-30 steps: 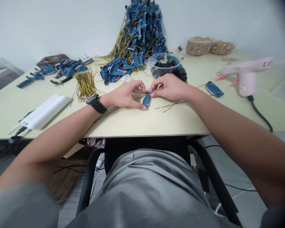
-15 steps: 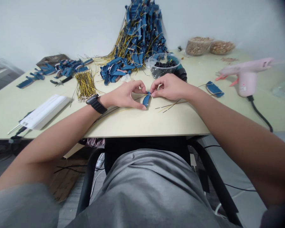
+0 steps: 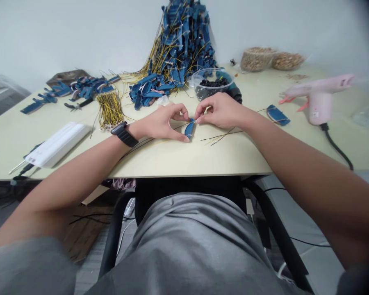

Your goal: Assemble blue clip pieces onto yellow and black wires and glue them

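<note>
A small blue strip [image 3: 189,129] stands on edge on the cream table [image 3: 184,157] between my two hands. My left hand [image 3: 161,123], with a black watch on its wrist, pinches the strip between thumb and fingers. My right hand [image 3: 220,110] is closed in a pinch at the strip's top end, where a thin wire meets it. Thin yellow and dark wires [image 3: 221,136] lie on the table under my right wrist and run left under my left hand.
A tall heap of blue strips with yellow wires [image 3: 184,45] leans at the back wall. In front of it stands a clear bowl of dark beads [image 3: 212,84]. A pink glue gun [image 3: 318,96] stands at the right, a loose blue strip [image 3: 278,114] beside it. Wire bundle [image 3: 110,110] and white box [image 3: 59,143] lie left.
</note>
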`<state>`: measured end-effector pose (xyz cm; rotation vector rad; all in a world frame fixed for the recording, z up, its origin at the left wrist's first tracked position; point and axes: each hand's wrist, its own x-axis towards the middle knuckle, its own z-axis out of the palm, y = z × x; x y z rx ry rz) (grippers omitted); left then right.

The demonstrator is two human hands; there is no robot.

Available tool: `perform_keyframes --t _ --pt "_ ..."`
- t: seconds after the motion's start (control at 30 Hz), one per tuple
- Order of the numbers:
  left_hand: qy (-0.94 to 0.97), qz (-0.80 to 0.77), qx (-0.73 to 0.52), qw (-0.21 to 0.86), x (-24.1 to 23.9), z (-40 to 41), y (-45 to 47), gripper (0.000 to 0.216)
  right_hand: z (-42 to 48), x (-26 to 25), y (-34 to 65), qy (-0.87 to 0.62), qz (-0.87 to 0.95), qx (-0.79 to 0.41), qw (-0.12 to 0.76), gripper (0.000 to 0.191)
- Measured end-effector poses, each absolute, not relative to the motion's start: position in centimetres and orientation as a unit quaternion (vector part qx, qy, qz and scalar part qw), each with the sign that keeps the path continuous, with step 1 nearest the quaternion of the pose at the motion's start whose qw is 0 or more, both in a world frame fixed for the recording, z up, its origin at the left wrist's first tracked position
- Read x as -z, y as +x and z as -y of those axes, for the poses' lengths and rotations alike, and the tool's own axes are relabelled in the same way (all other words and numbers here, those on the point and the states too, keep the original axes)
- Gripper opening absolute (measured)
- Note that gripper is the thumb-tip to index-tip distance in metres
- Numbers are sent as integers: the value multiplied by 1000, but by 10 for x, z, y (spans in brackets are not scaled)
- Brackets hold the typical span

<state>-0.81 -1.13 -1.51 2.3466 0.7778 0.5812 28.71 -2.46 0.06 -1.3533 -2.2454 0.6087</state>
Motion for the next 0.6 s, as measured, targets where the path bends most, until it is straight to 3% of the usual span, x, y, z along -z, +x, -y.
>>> perform_keyframes --t 0.6 --pt "888 -309 -208 271 14 12 -9 92 29 -2 280 -498 804 -232 226 10"
